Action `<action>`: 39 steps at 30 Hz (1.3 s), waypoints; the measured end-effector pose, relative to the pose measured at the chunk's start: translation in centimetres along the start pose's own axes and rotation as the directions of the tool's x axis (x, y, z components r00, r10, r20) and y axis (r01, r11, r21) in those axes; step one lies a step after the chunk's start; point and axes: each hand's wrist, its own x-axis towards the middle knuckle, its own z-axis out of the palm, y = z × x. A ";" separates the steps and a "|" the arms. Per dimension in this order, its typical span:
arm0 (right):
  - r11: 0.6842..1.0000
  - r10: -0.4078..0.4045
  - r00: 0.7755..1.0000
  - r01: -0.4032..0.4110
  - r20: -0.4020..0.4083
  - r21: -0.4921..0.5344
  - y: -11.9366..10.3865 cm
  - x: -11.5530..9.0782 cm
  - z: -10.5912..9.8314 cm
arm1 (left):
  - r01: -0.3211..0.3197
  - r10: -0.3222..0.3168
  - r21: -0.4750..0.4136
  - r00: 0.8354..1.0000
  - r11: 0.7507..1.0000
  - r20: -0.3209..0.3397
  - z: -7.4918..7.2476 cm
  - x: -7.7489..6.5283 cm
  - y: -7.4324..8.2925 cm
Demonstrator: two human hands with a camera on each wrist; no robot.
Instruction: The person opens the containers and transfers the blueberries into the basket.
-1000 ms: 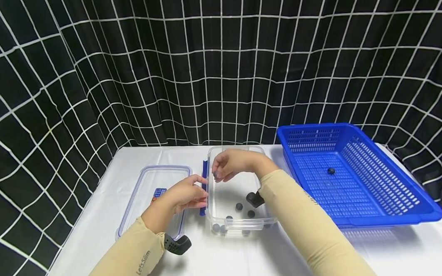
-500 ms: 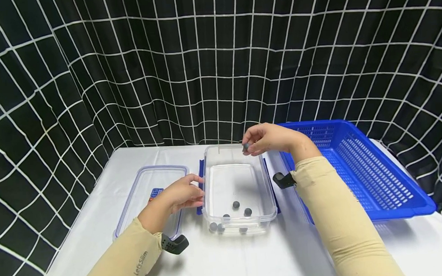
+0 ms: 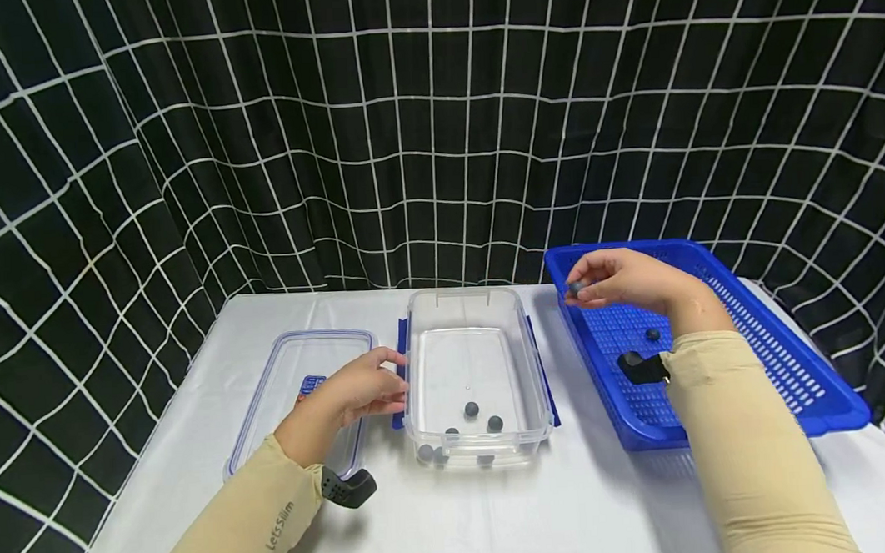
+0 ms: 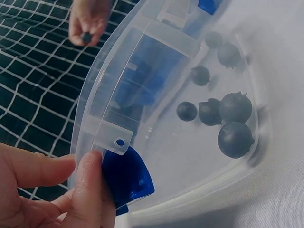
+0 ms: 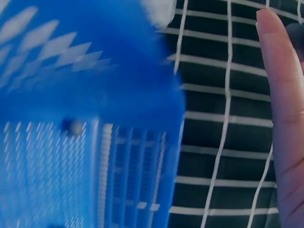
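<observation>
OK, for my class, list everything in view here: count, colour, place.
Table: one, white, foreground
Curtain: one or more, black, white-gridded, behind it
Tub: one, clear, blue-latched, central
Lid: one, clear, blue-rimmed, at left
Label: one, blue and red, on lid
Basket: one, blue, at right
Berries: eight or more, dark, mostly in tub, one held, at least one in basket
Wrist cameras: two, black, one per wrist
Sleeves: two, beige, one per arm
Left hand: one, at tub's left side
Right hand: one, pinching a berry by the basket
</observation>
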 end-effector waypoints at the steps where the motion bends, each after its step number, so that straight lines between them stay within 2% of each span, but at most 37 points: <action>1: 1.000 0.008 1.000 -0.008 -0.011 -0.005 0.5 -0.3 -0.4 | 0.001 -0.001 0.002 1.000 1.000 -0.001 0.0 0.0 0.0; 6: 0.998 0.063 0.996 -0.065 -0.069 -0.027 3.4 -1.6 -2.2 | 0.001 -0.001 0.000 1.000 1.000 -0.004 0.0 0.0 0.1; 15: 0.989 0.146 0.983 -0.143 -0.114 0.035 7.7 -3.7 -4.2 | 0.002 -0.002 -0.005 1.000 1.000 -0.002 0.0 0.1 -0.1; 24: 0.978 0.158 0.982 -0.143 -0.098 0.149 9.5 -4.5 -5.2 | -0.001 0.001 -0.003 1.000 1.000 0.003 0.0 -0.1 0.1; 33: 0.934 0.261 0.964 -0.239 -0.047 0.267 11.2 -4.9 -5.6 | -0.007 0.007 -0.006 1.000 1.000 0.003 0.1 -0.2 0.2; 39: 0.920 0.305 0.952 -0.283 -0.041 0.270 11.8 -5.0 -5.8 | 0.003 -0.003 0.006 1.000 1.000 0.000 0.1 -0.1 0.2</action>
